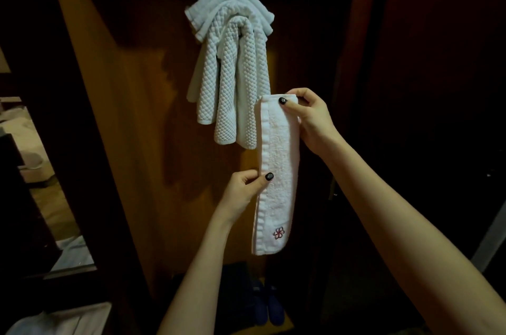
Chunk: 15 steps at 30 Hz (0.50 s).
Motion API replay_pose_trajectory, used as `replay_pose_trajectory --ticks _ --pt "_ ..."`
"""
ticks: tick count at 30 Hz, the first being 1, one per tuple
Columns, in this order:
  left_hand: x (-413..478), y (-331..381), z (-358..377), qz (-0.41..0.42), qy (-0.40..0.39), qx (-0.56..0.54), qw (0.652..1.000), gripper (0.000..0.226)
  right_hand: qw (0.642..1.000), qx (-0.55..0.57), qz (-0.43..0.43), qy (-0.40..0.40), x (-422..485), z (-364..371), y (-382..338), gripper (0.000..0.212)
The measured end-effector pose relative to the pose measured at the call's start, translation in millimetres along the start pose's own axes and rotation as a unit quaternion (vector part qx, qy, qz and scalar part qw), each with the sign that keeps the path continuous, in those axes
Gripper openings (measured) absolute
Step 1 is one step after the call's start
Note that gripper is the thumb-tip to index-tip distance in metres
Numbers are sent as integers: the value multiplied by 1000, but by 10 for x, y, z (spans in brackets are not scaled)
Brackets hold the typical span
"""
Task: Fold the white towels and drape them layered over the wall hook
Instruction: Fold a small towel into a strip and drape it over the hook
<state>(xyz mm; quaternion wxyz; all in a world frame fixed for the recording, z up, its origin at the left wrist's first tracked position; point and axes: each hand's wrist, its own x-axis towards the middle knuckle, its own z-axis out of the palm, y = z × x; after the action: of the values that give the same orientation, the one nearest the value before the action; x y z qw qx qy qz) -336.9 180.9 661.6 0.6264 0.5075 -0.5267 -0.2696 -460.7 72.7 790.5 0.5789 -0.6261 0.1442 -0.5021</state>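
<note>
A small white towel [276, 178] with a pink flower stitched near its lower end hangs folded into a narrow vertical strip. My right hand [309, 121] pinches its top right corner. My left hand [243, 192] pinches its left edge about halfway down. Above and to the left, several white waffle-textured towels [232, 74] hang layered over a hook on the wooden wall [131, 115]. The hook itself is hidden under them. The strip's upper part overlaps the lower right of the hanging towels in view.
Dark blue shoes [269, 307] stand on the floor below the towels. A white cloth [54, 318] lies at the bottom left. On the left a doorway shows a dim room with bedding [24, 140]. Dark wood panels fill the right side.
</note>
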Motion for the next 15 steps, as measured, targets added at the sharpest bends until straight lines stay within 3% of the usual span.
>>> replay_pose_trajectory --ticks 4,8,11,13,15 --pt "-28 6 -13 14 17 28 999 73 1000 -15 3 10 20 -98 8 12" --pt "-59 -69 3 13 24 70 997 40 998 -25 2 62 27 -173 39 12" --pt "-121 -176 27 13 27 90 995 32 994 -23 -6 108 45 -223 69 11" --pt "-161 -242 36 3 28 95 995 32 992 -22 -8 127 37 -247 113 12" --pt "-189 -297 40 -17 11 87 996 46 990 -31 -2 136 12 -270 184 12"
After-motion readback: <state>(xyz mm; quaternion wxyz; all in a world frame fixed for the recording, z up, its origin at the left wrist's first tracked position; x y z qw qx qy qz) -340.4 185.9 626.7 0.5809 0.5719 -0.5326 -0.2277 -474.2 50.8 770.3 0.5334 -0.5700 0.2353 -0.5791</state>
